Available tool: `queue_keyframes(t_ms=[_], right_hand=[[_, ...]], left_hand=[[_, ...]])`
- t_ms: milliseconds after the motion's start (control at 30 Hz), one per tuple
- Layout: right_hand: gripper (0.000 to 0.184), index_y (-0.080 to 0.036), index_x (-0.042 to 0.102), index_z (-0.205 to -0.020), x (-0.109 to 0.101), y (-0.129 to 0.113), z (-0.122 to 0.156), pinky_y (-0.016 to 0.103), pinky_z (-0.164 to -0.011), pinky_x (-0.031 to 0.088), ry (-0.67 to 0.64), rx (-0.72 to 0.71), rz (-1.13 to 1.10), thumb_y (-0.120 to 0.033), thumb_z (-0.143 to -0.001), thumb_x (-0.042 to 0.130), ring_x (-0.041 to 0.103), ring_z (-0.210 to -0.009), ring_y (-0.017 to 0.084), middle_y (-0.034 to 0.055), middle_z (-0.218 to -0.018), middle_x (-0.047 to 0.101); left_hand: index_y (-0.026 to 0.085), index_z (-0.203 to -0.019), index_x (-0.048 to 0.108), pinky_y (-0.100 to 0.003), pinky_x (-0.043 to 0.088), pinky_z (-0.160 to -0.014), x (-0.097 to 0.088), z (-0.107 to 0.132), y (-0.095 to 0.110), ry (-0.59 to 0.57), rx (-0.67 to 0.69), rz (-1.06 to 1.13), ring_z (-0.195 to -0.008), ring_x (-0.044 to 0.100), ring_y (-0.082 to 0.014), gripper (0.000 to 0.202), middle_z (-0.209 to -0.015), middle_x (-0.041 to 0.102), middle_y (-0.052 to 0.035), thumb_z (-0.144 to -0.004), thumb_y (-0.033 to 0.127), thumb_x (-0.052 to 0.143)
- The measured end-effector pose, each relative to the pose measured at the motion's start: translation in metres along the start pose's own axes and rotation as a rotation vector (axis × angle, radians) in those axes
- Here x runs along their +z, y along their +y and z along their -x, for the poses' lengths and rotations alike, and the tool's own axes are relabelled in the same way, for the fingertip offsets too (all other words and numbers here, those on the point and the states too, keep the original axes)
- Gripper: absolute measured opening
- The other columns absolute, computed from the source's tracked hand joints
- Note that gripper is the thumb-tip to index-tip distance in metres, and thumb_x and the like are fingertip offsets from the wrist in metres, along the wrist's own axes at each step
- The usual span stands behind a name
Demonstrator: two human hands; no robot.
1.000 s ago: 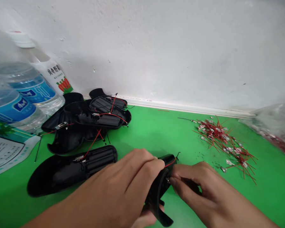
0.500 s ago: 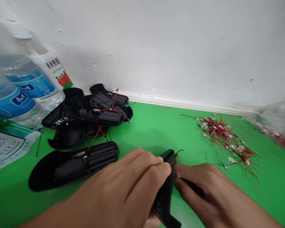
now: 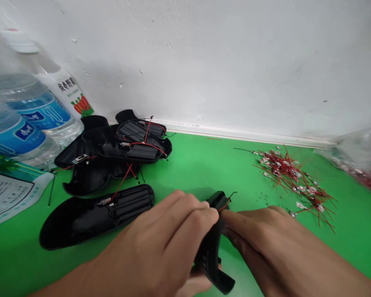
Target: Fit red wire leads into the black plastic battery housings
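My left hand (image 3: 170,239) is closed around a black plastic shell (image 3: 212,251), which is tilted on edge above the green table. The shell's curved end points down toward me, and a red wire and a thin black wire (image 3: 232,195) stick out at its far end. My right hand (image 3: 259,235) is against the shell's right side with its fingers pinched together. The fingertips are hidden there, so what they hold cannot be made out. Left of my hands lies a similar black shell (image 3: 77,220) with ribbed battery slots, a small metal switch and a red wire.
Behind it, several more black shells (image 3: 95,140) with wires are piled up. Water bottles (image 3: 27,136) and a printed pouch (image 3: 15,194) stand at the left. Small metal tabs with red wires (image 3: 292,173) are heaped at the right, near a clear plastic bag (image 3: 363,148). A white wall (image 3: 204,62) closes the back.
My hands and the held shell have shifted slightly left, and the shell's near end has turned a little. My right hand stays at the shell's side. The other things keep their places.
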State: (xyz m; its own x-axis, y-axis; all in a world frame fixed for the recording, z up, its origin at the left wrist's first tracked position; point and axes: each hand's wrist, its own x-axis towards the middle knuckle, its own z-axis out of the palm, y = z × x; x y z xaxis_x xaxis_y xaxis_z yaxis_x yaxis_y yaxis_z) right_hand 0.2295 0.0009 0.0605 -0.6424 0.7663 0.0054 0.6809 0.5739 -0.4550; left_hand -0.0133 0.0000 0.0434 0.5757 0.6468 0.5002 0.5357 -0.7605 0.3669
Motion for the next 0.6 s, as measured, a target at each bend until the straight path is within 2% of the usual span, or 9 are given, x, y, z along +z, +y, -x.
queue_keyframes(t_ms=[100, 200, 267, 400, 600], right_hand=[[0.027, -0.019, 0.066, -0.097, -0.002, 0.008, -0.001, 0.028, -0.057, 0.048, -0.043, 0.016, -0.002, -0.01, -0.106, 0.042, 0.071, -0.066, 0.016, 0.0033, -0.085, 0.073], [0.014, -0.02, 0.062, -0.1, -0.002, 0.018, -0.001, 0.028, -0.067, 0.054, -0.016, -0.025, 0.021, -0.017, -0.109, 0.052, 0.073, -0.078, 0.017, 0.004, -0.097, 0.072], [0.01, -0.021, 0.061, -0.106, -0.001, 0.025, 0.0, 0.029, -0.073, 0.055, 0.012, -0.054, 0.007, -0.018, -0.11, 0.052, 0.073, -0.085, 0.017, 0.0034, -0.104, 0.071], [0.015, -0.021, 0.06, -0.113, 0.0, 0.03, 0.0, 0.024, -0.076, 0.054, 0.019, -0.074, -0.104, -0.012, -0.111, 0.049, 0.07, -0.087, 0.011, -0.0001, -0.104, 0.067], [0.013, -0.022, 0.06, -0.107, -0.004, 0.022, -0.003, 0.02, -0.078, 0.051, -0.008, -0.027, -0.226, -0.014, -0.111, 0.051, 0.067, -0.088, 0.009, -0.0027, -0.102, 0.068]], left_hand=[[0.022, -0.13, 0.067, -0.033, 0.064, -0.099, 0.004, -0.006, -0.003, -0.012, -0.061, 0.019, -0.115, 0.072, -0.0271, 0.042, -0.115, 0.073, -0.008, -0.093, 0.038, 0.078], [0.022, -0.13, 0.068, -0.033, 0.064, -0.096, 0.007, -0.012, -0.003, -0.009, -0.097, 0.042, -0.114, 0.071, -0.0278, 0.045, -0.113, 0.072, -0.0089, -0.091, 0.042, 0.08], [0.022, -0.129, 0.068, -0.033, 0.065, -0.094, 0.009, -0.014, -0.004, -0.007, -0.113, 0.058, -0.112, 0.071, -0.0278, 0.046, -0.112, 0.072, -0.009, -0.09, 0.041, 0.082], [0.021, -0.126, 0.064, -0.032, 0.064, -0.091, 0.011, -0.011, -0.01, -0.012, -0.125, 0.088, -0.11, 0.072, -0.0269, 0.047, -0.112, 0.071, -0.0079, -0.086, 0.031, 0.085], [0.021, -0.131, 0.048, -0.027, 0.059, -0.094, 0.013, -0.004, -0.019, -0.015, -0.053, 0.12, -0.106, 0.07, -0.0188, 0.087, -0.115, 0.069, 0.0002, -0.061, 0.008, 0.098]])
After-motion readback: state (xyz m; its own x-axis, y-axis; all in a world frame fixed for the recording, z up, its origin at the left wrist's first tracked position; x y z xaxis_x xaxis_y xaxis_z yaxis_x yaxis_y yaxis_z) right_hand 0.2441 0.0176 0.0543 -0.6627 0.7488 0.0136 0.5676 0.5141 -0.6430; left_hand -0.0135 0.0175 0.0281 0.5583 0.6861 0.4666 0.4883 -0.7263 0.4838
